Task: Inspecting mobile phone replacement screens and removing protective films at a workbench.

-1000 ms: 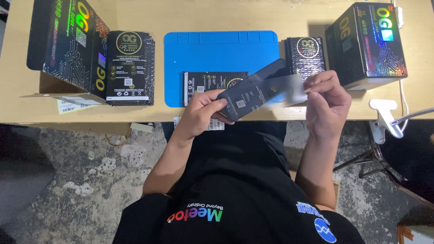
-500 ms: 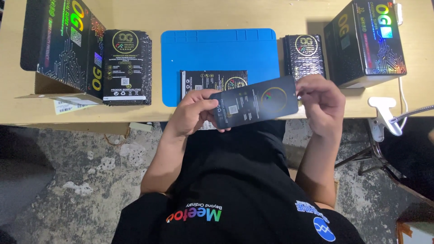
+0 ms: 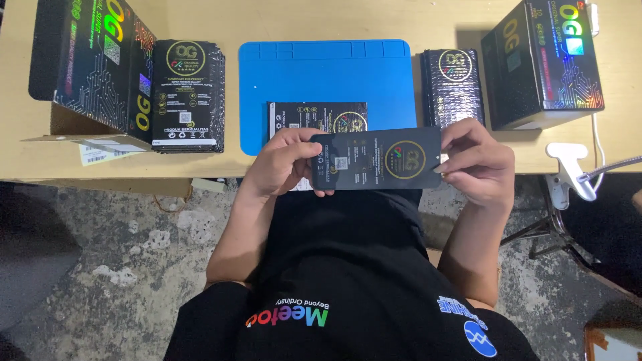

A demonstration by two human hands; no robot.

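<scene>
Leftmost on the counter [image 3: 20, 167] stands an open black carton [image 3: 93, 73], with a stack of flat black packets [image 3: 187, 97] just beside it. Next comes the blue mat [image 3: 328, 73], bearing one black packet [image 3: 314, 120] lying flat. Nearer the body, the left hand [image 3: 284, 164] pinches the left end of a dark flat sleeve [image 3: 376, 159], fingers curled behind and thumb in front. The sleeve's long axis runs left to right, level between both hands, above the counter's near edge. The right hand [image 3: 475, 164] grips its right end likewise; neither hand is nearer. Further right sit another packet stack [image 3: 451, 83], a second black carton [image 3: 545, 60] and a white clamp [image 3: 568, 167].
</scene>
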